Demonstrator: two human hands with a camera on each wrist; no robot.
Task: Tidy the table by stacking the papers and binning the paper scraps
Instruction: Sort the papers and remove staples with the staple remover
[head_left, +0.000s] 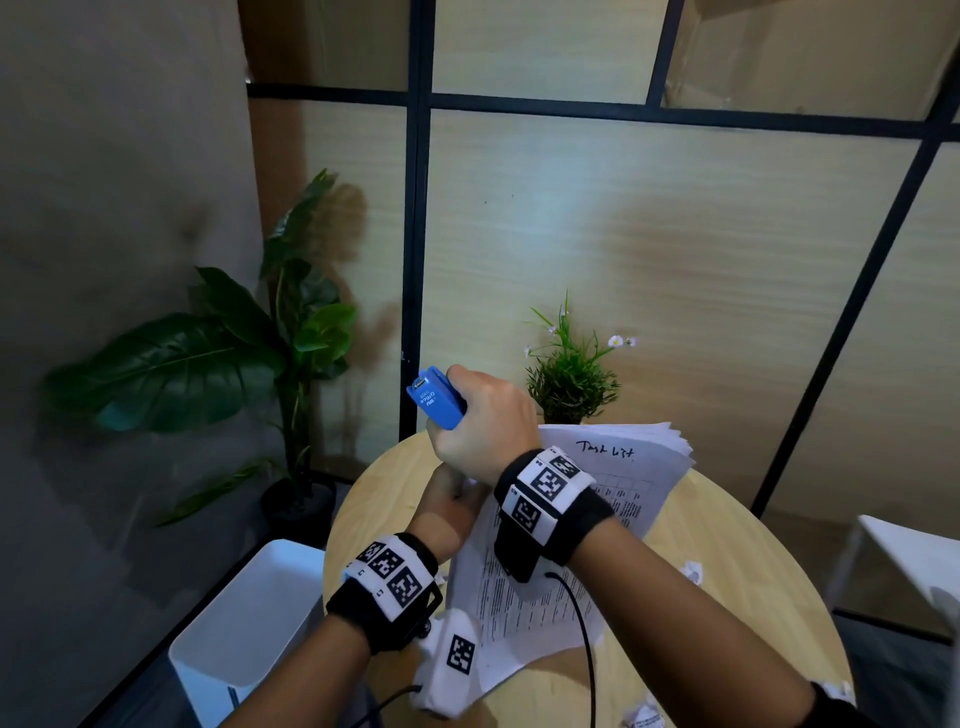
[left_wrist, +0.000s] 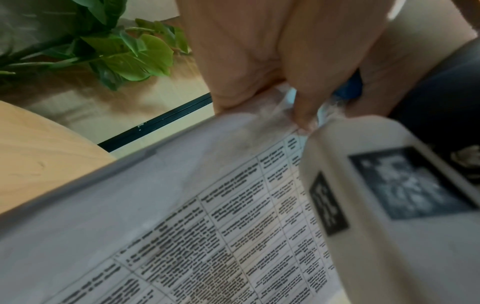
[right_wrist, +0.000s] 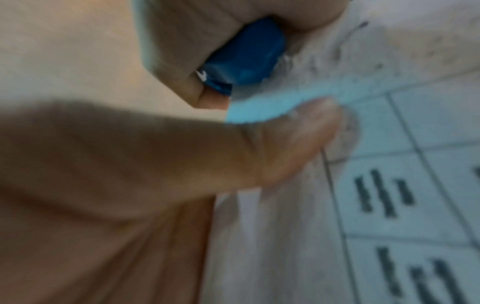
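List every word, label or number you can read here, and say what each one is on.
"office": on the blue stapler gripped by the right hand; the smaller print beside it is too small to read.
Handwritten line atop the stack of papers: not clearly legible.
Printed table text on the papers: too blurred in all views.
Wristband markers: patterns, no words.

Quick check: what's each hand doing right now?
Left hand: pinches the corner of the papers.
Right hand: grips the blue stapler at that corner.
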